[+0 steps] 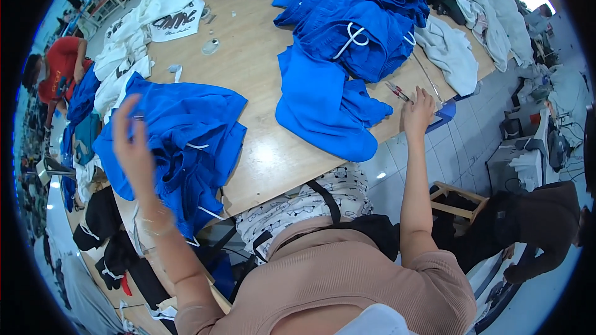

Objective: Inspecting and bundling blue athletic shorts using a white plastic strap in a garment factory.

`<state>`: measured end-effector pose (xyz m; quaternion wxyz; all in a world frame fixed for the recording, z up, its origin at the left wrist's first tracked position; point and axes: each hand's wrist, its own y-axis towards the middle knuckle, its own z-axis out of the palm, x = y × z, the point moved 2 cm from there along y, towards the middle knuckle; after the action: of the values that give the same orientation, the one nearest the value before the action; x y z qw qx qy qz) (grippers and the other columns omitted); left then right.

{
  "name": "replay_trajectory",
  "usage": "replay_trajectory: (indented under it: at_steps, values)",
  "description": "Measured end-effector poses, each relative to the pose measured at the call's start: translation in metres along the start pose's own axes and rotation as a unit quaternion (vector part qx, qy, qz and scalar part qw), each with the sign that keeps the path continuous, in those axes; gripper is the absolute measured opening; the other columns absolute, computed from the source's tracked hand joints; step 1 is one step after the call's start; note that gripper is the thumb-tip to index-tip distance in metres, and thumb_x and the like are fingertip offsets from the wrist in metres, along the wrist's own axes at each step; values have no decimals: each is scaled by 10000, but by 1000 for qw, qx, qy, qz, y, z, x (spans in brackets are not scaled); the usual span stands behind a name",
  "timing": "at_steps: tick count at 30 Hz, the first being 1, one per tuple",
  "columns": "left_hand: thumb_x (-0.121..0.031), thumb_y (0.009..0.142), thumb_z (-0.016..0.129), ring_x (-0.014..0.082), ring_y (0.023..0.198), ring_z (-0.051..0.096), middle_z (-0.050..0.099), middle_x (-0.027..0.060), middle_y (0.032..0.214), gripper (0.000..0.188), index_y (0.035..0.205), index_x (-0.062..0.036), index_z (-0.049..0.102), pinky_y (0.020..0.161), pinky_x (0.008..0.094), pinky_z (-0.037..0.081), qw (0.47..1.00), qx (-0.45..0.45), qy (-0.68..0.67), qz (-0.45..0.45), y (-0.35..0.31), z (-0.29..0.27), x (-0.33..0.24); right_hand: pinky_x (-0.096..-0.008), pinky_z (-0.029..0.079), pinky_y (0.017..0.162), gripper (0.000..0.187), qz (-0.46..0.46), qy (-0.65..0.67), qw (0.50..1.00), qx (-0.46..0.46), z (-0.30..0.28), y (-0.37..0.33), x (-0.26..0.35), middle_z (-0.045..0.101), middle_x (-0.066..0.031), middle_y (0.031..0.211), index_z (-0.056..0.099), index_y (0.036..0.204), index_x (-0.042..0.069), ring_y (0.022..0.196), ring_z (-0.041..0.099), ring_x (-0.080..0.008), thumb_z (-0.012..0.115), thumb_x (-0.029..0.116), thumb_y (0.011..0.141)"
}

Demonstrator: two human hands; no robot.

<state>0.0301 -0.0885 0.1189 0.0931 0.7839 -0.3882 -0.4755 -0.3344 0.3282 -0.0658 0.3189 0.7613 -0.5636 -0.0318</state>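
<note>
Surface: pale wooden tabletop (261,164), glossy, its near edge before you. On it, left: one blue garment (208,108), crumpled, white cord trailing past the near edge; your left hand (133,142), blurred, raised over it, fingers spread wide, empty. Right, near the edge: small snips (397,92), your right hand (419,111) beside them, fingers bent; whether they grip, you cannot tell from here. Far side: heaped blue garments (372,25); white printed cloth (127,40) to their left. Room: tiled floor (456,152); wooden stool (458,201); co-worker in red (65,62), far left.
</note>
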Motion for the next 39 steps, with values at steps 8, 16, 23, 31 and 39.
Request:
replay_trajectory:
  at_steps: [8, 16, 23, 31, 39]
  values:
    - [-211, 738, 695, 263, 1139, 472, 548, 88, 1151, 369, 1085, -119, 609, 986, 476, 313, 903, 291, -77, 305, -134, 233, -164, -453, 367, 707, 231, 99, -7, 994, 49, 37, 6, 23, 595, -81, 900, 570, 919, 82, 876, 572, -277, 627, 287, 829]
    - [-60, 720, 575, 254, 1037, 491, 514, 66, 968, 221, 923, -136, 619, 1010, 583, 243, 892, 362, 198, 184, -137, 162, -47, -461, 375, 708, 245, 105, -30, 994, -1, 42, 4, 18, 563, -72, 913, 545, 941, 85, 884, 563, -279, 625, 287, 827]
    - [9, 722, 560, 294, 1176, 436, 484, 100, 1232, 432, 1139, -103, 551, 985, 506, 315, 932, 228, 273, 69, -127, 96, -52, -473, 381, 750, 307, 95, 4, 993, -74, 30, 8, 20, 544, -115, 968, 535, 1021, 58, 913, 547, -309, 615, 285, 832]
    - [47, 725, 630, 439, 1155, 381, 365, 230, 1289, 664, 1327, -143, 424, 962, 466, 374, 971, 217, 88, -49, -184, 165, -56, -423, 404, 862, 450, -286, 368, 841, 275, -20, -89, 170, 537, -142, 1003, 564, 1089, 69, 958, 508, -332, 608, 78, 640]
    - [-44, 679, 761, 162, 1031, 519, 551, 62, 1128, 532, 1159, -49, 530, 916, 286, 420, 966, 152, -197, -70, -73, 109, -59, -282, 437, 602, 217, -187, 518, 774, 312, -18, -49, 212, 579, -93, 825, 635, 946, 24, 687, 558, -220, 629, -24, 734]
